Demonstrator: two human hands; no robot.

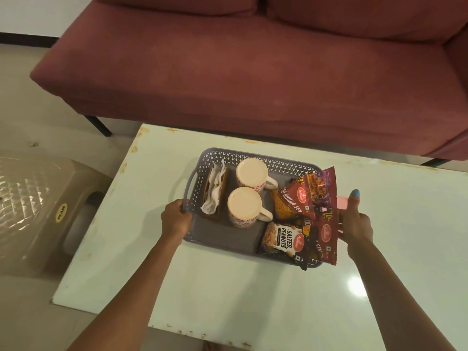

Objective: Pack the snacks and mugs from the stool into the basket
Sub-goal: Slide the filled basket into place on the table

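- Head view: grey perforated plastic basket (202,171) sits on the white surface (228,287), two upturned cream mugs (245,206) and red snack packets (316,196) inside.
- Left hand (176,220) curls round the side handle; right hand (355,221) grips the opposite edge, thumb up, seemingly steadying or lifting evenly.

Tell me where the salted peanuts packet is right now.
In the basket, near right corner, the salted peanuts packet lies beside the lower mug.

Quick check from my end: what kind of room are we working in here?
Most likely a home living room. A maroon fabric sofa stands behind a low white table, which carries the grey perforated plastic basket, and a beige plastic stool sits on the tiled floor.
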